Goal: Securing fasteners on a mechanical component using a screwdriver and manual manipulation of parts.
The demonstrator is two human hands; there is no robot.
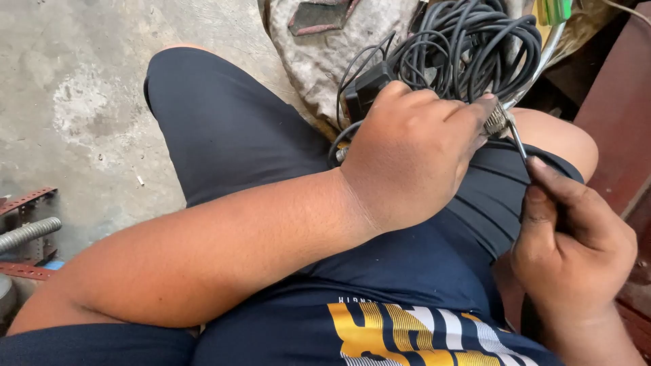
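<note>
My left hand [413,152] is closed around a small metal fitting [497,122] held over my lap, its ridged end showing past my fingertips. A cable end pokes out below the fist at the left. My right hand [569,234] grips a thin metal tool [519,142], whose tip touches the fitting. A bundle of black cable [468,47] with a black adapter block [366,91] lies just beyond my left hand.
Concrete floor [74,95] spreads to the left. A grey ribbed hose [27,234] and reddish perforated metal strips [27,200] sit at the left edge. A dirty cloth bag [325,54] lies behind the cables. A dark red surface [617,102] stands at the right.
</note>
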